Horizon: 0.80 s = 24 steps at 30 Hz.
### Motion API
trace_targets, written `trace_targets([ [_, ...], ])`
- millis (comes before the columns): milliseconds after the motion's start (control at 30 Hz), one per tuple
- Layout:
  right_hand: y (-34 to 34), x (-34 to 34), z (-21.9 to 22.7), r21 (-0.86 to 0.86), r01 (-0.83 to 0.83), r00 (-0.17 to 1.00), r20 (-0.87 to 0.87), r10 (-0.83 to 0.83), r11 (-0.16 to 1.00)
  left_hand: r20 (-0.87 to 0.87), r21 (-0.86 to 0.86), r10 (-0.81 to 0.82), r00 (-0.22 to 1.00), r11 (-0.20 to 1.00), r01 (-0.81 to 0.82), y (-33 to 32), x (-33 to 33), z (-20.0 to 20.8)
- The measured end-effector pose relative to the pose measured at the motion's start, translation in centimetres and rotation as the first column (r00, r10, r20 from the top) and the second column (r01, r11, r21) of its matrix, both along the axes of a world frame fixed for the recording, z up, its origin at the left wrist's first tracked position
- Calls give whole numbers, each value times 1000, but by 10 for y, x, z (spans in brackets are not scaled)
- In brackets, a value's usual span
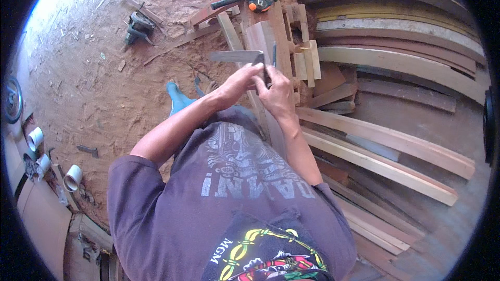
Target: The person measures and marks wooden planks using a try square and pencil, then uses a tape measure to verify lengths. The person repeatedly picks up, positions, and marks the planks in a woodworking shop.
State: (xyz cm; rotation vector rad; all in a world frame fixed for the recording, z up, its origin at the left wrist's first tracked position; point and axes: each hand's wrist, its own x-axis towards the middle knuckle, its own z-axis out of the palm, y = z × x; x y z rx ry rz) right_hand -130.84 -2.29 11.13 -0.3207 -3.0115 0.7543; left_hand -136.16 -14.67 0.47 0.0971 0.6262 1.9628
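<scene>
Both my hands meet over a wooden beam, at a try square with a thin metal blade [229,56] that points left. My left hand [240,84] is closed around the square's dark stock. Pressed up against it, my right hand [277,93] has its fingers curled, with a slim dark-blue pencil [274,52] standing up out of them. Part of the stock is hidden behind the fingers. Beneath the square lies a pale wooden board [260,36], running along the beam [278,21] and back under my hands.
A hammer [229,2] and an orange-and-black tape measure [259,4] lie on the beam's far end. Long planks [396,57] are stacked at the right. On the sawdust-covered floor at left sit a power tool [139,27] and several white cylinders [73,177].
</scene>
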Motion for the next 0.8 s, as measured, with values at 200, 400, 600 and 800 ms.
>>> trace_targets([
  [200,35,-21,-6,113,52,998,-28,-49,992,-367,-393,-112,923,919,-44,20,-1,-7],
  [400,48,-39,-28,293,2,1000,14,-7,956,-671,-493,-124,731,811,-314,50,3,-21],
  [600,50,-43,-32,292,15,999,33,-25,956,-716,-457,-102,690,816,-354,60,2,-27],
  [800,43,-39,-25,304,11,998,54,-29,953,-706,-439,-58,706,818,-372,48,5,-13],
])
